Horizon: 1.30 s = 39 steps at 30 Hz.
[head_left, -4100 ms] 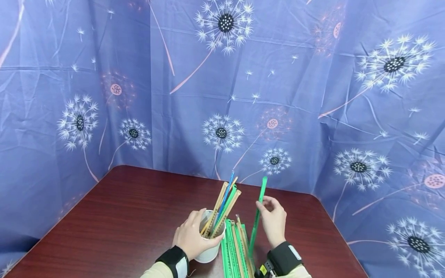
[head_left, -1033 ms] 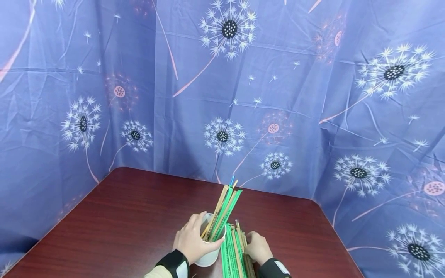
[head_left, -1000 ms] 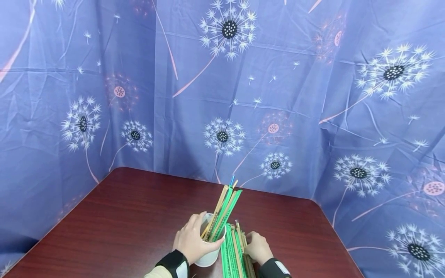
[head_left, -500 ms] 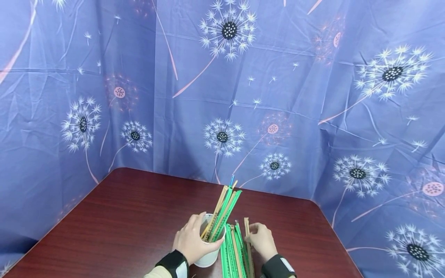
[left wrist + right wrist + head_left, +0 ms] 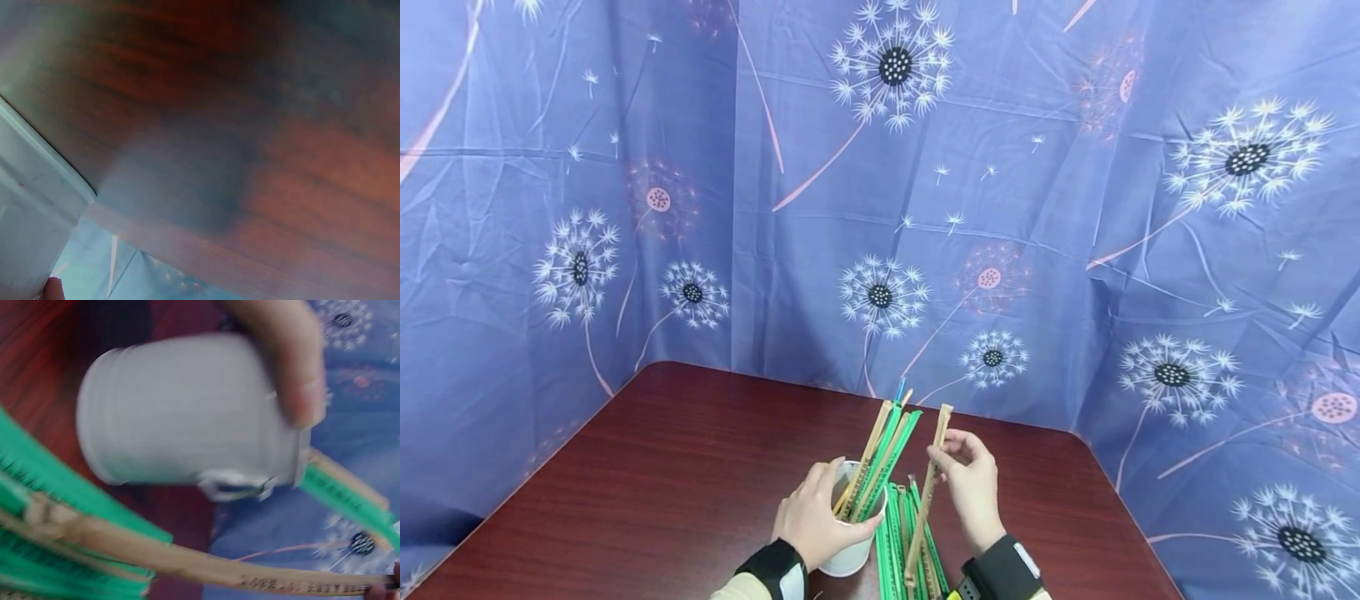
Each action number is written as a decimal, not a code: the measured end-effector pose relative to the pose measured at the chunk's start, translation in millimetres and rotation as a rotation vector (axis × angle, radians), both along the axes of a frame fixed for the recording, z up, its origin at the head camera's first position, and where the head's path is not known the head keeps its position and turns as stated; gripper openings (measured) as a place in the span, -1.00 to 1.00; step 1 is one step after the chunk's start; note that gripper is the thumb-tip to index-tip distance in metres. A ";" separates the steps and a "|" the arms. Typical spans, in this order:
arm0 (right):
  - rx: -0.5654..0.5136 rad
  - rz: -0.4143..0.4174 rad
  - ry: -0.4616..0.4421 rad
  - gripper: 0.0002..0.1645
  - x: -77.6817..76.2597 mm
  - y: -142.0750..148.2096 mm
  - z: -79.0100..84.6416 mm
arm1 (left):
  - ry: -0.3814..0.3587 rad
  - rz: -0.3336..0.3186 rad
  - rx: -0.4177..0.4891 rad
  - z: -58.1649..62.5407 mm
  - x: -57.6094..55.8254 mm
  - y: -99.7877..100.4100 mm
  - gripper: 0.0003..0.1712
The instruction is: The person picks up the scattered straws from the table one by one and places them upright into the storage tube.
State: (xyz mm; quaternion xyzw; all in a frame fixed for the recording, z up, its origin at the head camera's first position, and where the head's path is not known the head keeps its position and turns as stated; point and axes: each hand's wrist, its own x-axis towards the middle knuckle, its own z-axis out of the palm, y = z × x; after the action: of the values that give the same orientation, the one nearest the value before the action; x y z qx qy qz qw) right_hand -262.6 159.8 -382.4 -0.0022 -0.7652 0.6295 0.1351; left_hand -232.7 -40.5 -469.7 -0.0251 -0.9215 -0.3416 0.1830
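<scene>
My left hand (image 5: 815, 512) grips a white cup (image 5: 844, 561) round its upper part, thumb at the near side of the rim. Out of the cup lean several green and brown wrapped straws (image 5: 880, 462) and a blue-tipped stick (image 5: 901, 387). Between thumb and fingers, my right hand (image 5: 973, 483) pinches a brown paper-wrapped straw (image 5: 928, 492), held up and tilted, its lower end over the pile. The right wrist view shows black print on this straw (image 5: 206, 565). Beside the cup lies a pile of green and brown wrapped straws (image 5: 889, 546).
A dark red wood-grain table (image 5: 700, 467) with rounded far corners carries everything. Blue curtains (image 5: 805, 250) with dandelion prints hang behind it and along both sides. In the left wrist view, the white cup's wall (image 5: 31, 206) stands at the left edge.
The green straw I held earlier has left my right hand, and another green one stands in the cup. My right hand has since lifted a brown straw from the pile. The left hand stays put.
</scene>
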 end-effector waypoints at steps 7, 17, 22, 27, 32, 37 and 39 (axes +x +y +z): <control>-0.273 -0.013 0.137 -0.71 10.1 -6.9 29.3 | 0.031 -0.004 -0.024 0.9 1.5 0.0 0.14; -0.445 -0.034 0.297 -0.76 14.8 -7.0 44.3 | 0.031 -0.009 -0.025 0.9 2.5 -0.3 0.15; -0.482 -0.051 0.366 -0.75 15.0 -6.3 47.0 | 0.033 -0.005 -0.024 0.8 1.9 -0.1 0.12; -0.507 -0.050 0.388 -0.74 14.5 -6.6 45.8 | 0.028 -0.006 -0.018 1.7 2.6 0.0 0.11; -0.474 -0.032 0.345 -0.73 11.5 -10.1 37.1 | 0.027 -0.006 -0.013 2.2 2.8 0.4 0.10; -0.350 -0.041 0.279 -0.73 7.5 -13.8 21.3 | 0.039 -0.003 -0.006 1.3 2.0 0.9 0.10; -0.267 -0.053 0.256 -0.70 6.7 -15.6 14.8 | 0.037 -0.004 -0.001 0.8 1.6 0.8 0.11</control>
State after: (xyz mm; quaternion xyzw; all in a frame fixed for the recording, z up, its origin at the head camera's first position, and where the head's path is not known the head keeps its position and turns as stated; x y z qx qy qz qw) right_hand -255.9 144.2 -367.7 0.0399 -0.6512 0.7166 0.2467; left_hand -231.2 -39.7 -468.8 -0.0334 -0.9182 -0.3408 0.1992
